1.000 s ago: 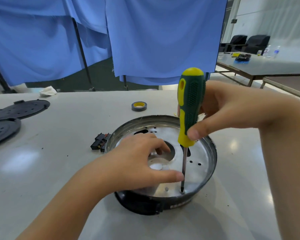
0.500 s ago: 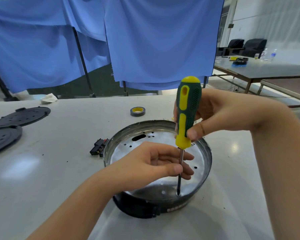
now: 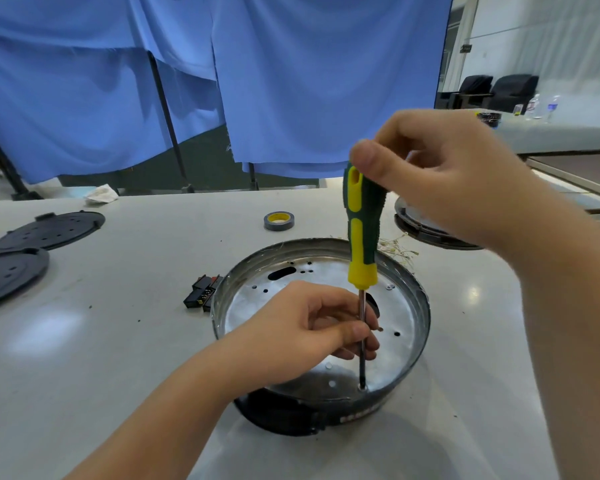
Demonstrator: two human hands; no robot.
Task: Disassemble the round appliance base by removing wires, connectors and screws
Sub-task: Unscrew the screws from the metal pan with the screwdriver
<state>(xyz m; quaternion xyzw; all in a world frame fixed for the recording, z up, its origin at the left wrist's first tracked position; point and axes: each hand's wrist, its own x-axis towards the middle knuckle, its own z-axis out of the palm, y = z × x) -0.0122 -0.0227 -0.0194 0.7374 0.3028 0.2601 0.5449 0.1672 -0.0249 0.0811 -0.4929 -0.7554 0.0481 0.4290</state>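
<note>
The right hand (image 3: 454, 181) grips the top of a green and yellow screwdriver (image 3: 361, 233), held upright. The left hand (image 3: 312, 337) pinches its metal shaft low down, steadying it. The tip sits in a screw (image 3: 362, 387) near the front edge of the round appliance base (image 3: 416, 327), which rests on the table (image 3: 118, 341). Turning well likely needs firm downward pressure, the shaft kept vertical so the tip does not slip.

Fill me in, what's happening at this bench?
A person is unscrewing the round appliance base. The right hand grips the top of a green-and-yellow screwdriver, its tip set on a screw near the front rim. The left hand pinches the shaft to steady it. Black connectors lie beside the base.
</note>
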